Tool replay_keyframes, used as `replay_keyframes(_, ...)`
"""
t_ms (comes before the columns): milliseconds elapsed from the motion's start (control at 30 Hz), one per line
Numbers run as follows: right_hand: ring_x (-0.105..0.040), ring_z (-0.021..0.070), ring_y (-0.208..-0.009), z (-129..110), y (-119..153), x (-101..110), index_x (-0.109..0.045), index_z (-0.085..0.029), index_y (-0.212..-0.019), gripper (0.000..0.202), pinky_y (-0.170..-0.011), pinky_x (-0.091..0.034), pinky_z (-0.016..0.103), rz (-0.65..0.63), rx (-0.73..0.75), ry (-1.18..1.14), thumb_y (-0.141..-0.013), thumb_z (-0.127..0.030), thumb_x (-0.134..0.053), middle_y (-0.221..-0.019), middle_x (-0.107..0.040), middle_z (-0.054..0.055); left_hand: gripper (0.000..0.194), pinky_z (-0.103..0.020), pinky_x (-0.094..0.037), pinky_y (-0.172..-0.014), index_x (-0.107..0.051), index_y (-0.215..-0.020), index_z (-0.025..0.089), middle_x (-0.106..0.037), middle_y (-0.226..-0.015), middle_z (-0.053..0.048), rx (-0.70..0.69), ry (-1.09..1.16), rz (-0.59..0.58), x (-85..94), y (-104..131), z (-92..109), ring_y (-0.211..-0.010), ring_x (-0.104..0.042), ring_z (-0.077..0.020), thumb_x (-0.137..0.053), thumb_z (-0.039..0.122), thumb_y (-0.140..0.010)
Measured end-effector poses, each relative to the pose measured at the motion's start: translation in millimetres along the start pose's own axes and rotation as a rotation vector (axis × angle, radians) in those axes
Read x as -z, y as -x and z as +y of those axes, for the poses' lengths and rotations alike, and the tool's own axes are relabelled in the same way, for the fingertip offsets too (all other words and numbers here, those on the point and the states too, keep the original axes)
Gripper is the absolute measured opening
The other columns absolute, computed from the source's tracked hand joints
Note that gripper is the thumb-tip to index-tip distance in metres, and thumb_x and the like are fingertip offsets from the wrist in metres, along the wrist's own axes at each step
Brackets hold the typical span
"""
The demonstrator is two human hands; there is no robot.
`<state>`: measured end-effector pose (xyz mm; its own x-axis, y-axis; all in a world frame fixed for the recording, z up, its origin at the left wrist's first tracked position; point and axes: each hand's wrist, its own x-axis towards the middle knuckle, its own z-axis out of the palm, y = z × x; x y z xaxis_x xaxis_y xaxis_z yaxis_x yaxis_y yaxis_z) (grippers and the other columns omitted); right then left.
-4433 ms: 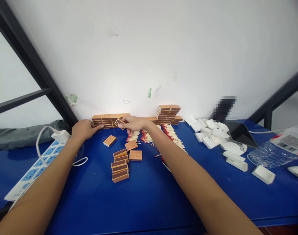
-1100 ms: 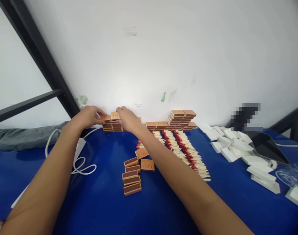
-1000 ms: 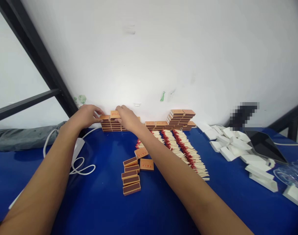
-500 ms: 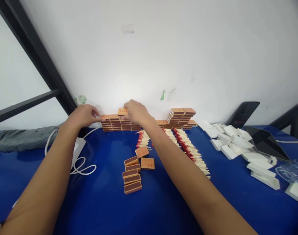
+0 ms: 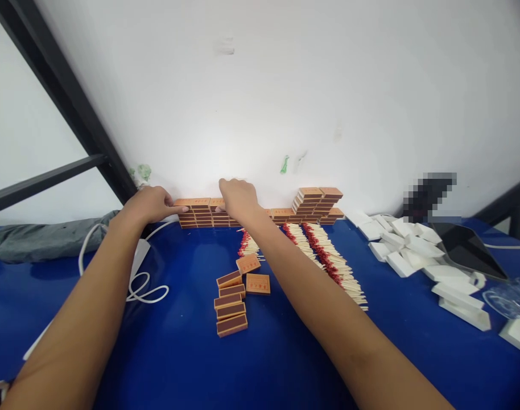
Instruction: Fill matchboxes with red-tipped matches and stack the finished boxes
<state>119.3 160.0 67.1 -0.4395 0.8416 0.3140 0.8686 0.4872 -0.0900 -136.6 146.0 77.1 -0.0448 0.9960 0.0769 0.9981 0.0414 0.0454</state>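
Matchboxes stand in a low stacked wall (image 5: 203,216) against the white wall. At its left end is my left hand (image 5: 156,204), thumb and fingers apart, touching the end boxes. My right hand (image 5: 238,198) is at the top row, its fingers around a matchbox (image 5: 218,203) that lies level with the boxes beside it. In front, several loose matchboxes (image 5: 231,311) lie in a short column, with one flat matchbox (image 5: 258,284) to their right. Rows of red-tipped matches (image 5: 334,259) are spread beside my right forearm, which hides part of them.
White inner trays (image 5: 407,245) are heaped at the right, near a dark tablet (image 5: 469,247) and clear plastic (image 5: 511,296). At the left are a grey rolled bundle (image 5: 50,239) and a white cable (image 5: 147,296). A stepped matchbox stack (image 5: 317,202) stands right of centre.
The matchbox in my right hand has moved down and right from above the stack into the top row. My left hand has shifted slightly right along the end boxes.
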Motion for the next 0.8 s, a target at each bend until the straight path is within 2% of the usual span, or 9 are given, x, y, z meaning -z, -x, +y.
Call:
replay_keyframes(233, -0.075, 0.0330, -0.109, 2, -1, -10, -0.069, -0.012, -0.126, 0.038, -0.088, -0.055, 0.040, -0.008, 0.021, -0.024, -0.095, -0.031, -0.083, -0.115, -0.078, 0.020, 0.065, -0.035, -0.044, -0.070, -0.078, -0.081, 0.022, -0.079, -0.087, -0.014, -0.010, -0.037, -0.012, -0.4, 1, 8, -0.083, -0.070, -0.0309, -0.063, 0.085, -0.077)
replay_keyframes(367, -0.073, 0.0335, -0.111, 0, 3, -1, -0.069, -0.012, -0.125, 0.040, -0.089, -0.056, 0.041, -0.010, 0.000, -0.030, -0.094, -0.033, -0.085, -0.118, -0.077, 0.020, 0.063, -0.035, -0.043, -0.069, -0.077, -0.074, 0.022, -0.078, -0.081, -0.013, 0.013, -0.012, -0.029, 3.3, 3, 9, -0.079, -0.069, -0.0304, -0.069, 0.085, -0.071)
replay_keyframes(500, -0.071, 0.0337, -0.110, 0, 10, 34, -0.070, -0.014, -0.121, 0.038, -0.092, -0.056, 0.045, 0.035, -0.004, -0.046, -0.100, -0.044, -0.078, -0.118, -0.075, 0.017, 0.063, -0.036, -0.042, -0.068, -0.076, -0.070, 0.023, -0.077, -0.078, -0.012, 0.030, -0.006, 0.001, 9.4, 8, 13, -0.078, -0.069, -0.0304, -0.069, 0.086, -0.071)
replay_keyframes(600, -0.068, 0.0327, -0.107, 9, 13, 74, -0.070, -0.015, -0.116, 0.035, -0.094, -0.054, 0.050, 0.167, -0.012, -0.153, -0.105, -0.048, -0.069, -0.111, -0.071, 0.013, 0.067, -0.036, -0.043, -0.068, -0.079, -0.075, 0.024, -0.079, -0.082, -0.012, 0.025, -0.008, 0.010, 12.7, 11, 15, -0.080, -0.069, -0.0307, -0.063, 0.088, -0.075)
replay_keyframes(700, -0.065, 0.0306, -0.108, 32, 17, 113, -0.071, -0.014, -0.110, 0.032, -0.099, -0.051, 0.053, 0.232, 0.022, -0.169, -0.104, -0.045, -0.069, -0.106, -0.067, 0.010, 0.069, -0.038, -0.046, -0.070, -0.081, -0.081, 0.023, -0.080, -0.089, -0.015, 0.059, -0.036, -0.001, 17.4, 13, 16, -0.082, -0.071, -0.0337, -0.064, 0.090, -0.074)
replay_keyframes(800, -0.066, 0.0262, -0.102, 65, 35, 136, -0.072, -0.013, -0.107, 0.030, -0.097, -0.052, 0.050, 0.257, 0.006, -0.156, -0.103, -0.043, -0.069, -0.105, -0.068, 0.009, 0.071, -0.042, -0.049, -0.074, -0.082, -0.089, 0.022, -0.080, -0.101, -0.020, 0.087, -0.107, 0.085, 30.2, 19, 21, -0.093, -0.072, -0.0412, -0.071, 0.089, -0.069)
